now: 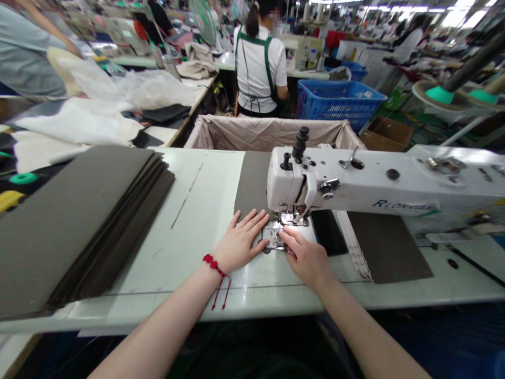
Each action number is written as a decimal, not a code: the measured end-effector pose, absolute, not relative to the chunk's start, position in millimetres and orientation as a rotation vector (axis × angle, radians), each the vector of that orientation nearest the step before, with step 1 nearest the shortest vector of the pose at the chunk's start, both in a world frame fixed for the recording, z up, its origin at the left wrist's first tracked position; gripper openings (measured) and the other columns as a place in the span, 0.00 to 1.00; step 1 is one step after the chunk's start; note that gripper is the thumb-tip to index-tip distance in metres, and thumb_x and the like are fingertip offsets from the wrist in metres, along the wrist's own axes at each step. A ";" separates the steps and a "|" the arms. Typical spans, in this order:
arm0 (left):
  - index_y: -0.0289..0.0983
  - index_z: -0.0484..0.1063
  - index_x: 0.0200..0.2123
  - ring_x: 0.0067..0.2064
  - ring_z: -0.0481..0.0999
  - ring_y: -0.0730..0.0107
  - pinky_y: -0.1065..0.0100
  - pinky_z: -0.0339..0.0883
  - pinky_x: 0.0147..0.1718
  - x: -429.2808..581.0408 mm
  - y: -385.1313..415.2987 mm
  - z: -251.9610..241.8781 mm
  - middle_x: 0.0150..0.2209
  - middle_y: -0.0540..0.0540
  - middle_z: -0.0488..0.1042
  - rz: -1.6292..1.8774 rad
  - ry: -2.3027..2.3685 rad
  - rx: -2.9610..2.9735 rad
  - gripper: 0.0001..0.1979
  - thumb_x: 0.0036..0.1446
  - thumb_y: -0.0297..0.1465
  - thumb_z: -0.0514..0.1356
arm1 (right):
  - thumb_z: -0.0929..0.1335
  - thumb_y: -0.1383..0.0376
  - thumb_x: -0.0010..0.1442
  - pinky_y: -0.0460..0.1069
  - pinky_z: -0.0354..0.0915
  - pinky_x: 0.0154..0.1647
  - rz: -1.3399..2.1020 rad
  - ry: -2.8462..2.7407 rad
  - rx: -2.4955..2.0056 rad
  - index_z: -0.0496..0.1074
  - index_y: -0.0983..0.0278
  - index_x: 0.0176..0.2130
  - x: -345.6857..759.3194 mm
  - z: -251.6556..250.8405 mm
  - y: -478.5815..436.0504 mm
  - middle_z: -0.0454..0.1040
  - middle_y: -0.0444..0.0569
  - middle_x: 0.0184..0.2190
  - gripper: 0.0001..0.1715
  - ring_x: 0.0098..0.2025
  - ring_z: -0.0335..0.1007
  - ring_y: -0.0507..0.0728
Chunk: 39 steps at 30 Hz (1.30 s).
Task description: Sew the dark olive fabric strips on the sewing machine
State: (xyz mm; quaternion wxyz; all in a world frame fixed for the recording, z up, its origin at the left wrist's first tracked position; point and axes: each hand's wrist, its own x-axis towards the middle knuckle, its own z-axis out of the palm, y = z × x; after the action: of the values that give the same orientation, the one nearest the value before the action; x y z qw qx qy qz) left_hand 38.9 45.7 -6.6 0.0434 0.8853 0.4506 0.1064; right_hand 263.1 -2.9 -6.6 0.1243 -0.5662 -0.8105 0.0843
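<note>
A white sewing machine (347, 173) reaches in from the right, its needle area over a shiny metal plate (272, 237). A dark grey-brown panel (252, 184) lies behind and under the machine head. My left hand (241, 243), with a red cord bracelet (214, 265) at the wrist, rests flat with fingers stretched toward the panel's near edge. On the metal plate, just in front of the presser foot (292, 218), lie the extended fingertips of my right hand (310, 260). Its remaining fingers are partly hidden. Neither hand visibly grips anything.
A thick stack of grey-brown panels (87, 210) covers the table's left side. Right of the needle lie pale-edged pieces (357, 252) and another dark panel (390, 247). Behind the table are a cloth-lined bin (272, 126), a blue crate (335, 100) and a co-worker (260, 63).
</note>
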 end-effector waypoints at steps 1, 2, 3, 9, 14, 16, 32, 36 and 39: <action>0.45 0.45 0.69 0.69 0.47 0.59 0.50 0.33 0.66 38.9 45.9 -7.2 0.68 0.49 0.49 0.324 1.384 2.712 0.32 0.66 0.45 0.49 | 0.62 0.66 0.64 0.50 0.70 0.44 0.243 -2.361 -1.654 0.63 0.54 0.61 262.8 -6.7 -3.0 0.61 0.44 0.63 0.27 0.50 0.71 0.56; 0.45 0.45 0.69 0.69 0.47 0.59 0.50 0.33 0.66 38.9 46.2 -7.9 0.69 0.49 0.48 0.325 1.390 2.717 0.32 0.66 0.45 0.50 | 0.62 0.65 0.64 0.50 0.69 0.44 0.244 -2.360 -1.659 0.62 0.54 0.61 262.5 -6.7 -3.1 0.61 0.44 0.63 0.27 0.50 0.71 0.56; 0.45 0.45 0.69 0.69 0.46 0.59 0.50 0.33 0.66 38.8 46.5 -8.8 0.69 0.49 0.48 0.326 1.393 2.721 0.32 0.65 0.45 0.50 | 0.62 0.65 0.64 0.50 0.69 0.44 0.247 -2.359 -1.662 0.62 0.54 0.61 262.2 -6.6 -3.2 0.61 0.44 0.63 0.27 0.50 0.72 0.56; 0.45 0.46 0.69 0.69 0.46 0.58 0.52 0.36 0.66 39.9 45.9 -11.9 0.69 0.48 0.48 0.377 1.403 2.714 0.32 0.65 0.45 0.50 | 0.62 0.64 0.64 0.50 0.67 0.48 0.265 -2.343 -1.654 0.63 0.55 0.61 262.4 -3.3 -3.2 0.62 0.45 0.63 0.26 0.53 0.69 0.56; 0.45 0.59 0.63 0.64 0.60 0.56 0.50 0.44 0.64 40.7 48.3 -1.7 0.63 0.45 0.63 0.425 1.466 2.701 0.27 0.64 0.46 0.52 | 0.61 0.64 0.65 0.50 0.66 0.50 0.280 -2.346 -1.655 0.61 0.55 0.61 262.4 2.8 -6.2 0.62 0.44 0.63 0.26 0.55 0.67 0.55; 0.41 0.65 0.58 0.54 0.72 0.58 0.51 0.52 0.60 39.2 52.2 4.0 0.50 0.43 0.75 0.458 1.579 2.657 0.23 0.66 0.45 0.48 | 0.62 0.65 0.64 0.50 0.67 0.49 0.274 -2.344 -1.667 0.62 0.56 0.61 261.2 5.1 -6.0 0.63 0.45 0.62 0.26 0.54 0.68 0.56; 0.44 0.52 0.65 0.68 0.49 0.60 0.48 0.42 0.66 -34.4 -70.6 9.2 0.68 0.47 0.51 0.161 1.333 2.618 0.26 0.65 0.30 0.48 | 0.63 0.53 0.65 0.48 0.63 0.36 0.972 -1.692 -1.774 0.67 0.59 0.42 306.5 28.8 -143.4 0.74 0.43 0.32 0.13 0.33 0.71 0.55; 0.45 0.59 0.61 0.67 0.53 0.63 0.49 0.42 0.66 -10.5 -53.9 12.8 0.66 0.48 0.56 0.178 1.178 2.608 0.21 0.66 0.30 0.47 | 0.61 0.56 0.66 0.48 0.61 0.35 1.153 -1.587 -1.789 0.66 0.59 0.38 300.3 13.5 -172.6 0.72 0.42 0.30 0.11 0.33 0.70 0.55; 0.45 0.63 0.58 0.66 0.56 0.62 0.49 0.44 0.65 2.8 -45.5 10.6 0.64 0.47 0.60 0.237 1.159 2.605 0.18 0.66 0.32 0.48 | 0.63 0.56 0.65 0.47 0.57 0.31 1.278 -1.563 -1.771 0.64 0.60 0.34 292.6 -2.3 -182.0 0.67 0.39 0.25 0.11 0.29 0.66 0.53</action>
State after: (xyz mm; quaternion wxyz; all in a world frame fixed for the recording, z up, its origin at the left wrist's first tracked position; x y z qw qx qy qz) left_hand 2.8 -45.5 10.6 0.1400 0.9016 0.4010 0.0819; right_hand 292.6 -182.0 -2.3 0.2260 -0.6423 -0.5669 0.4637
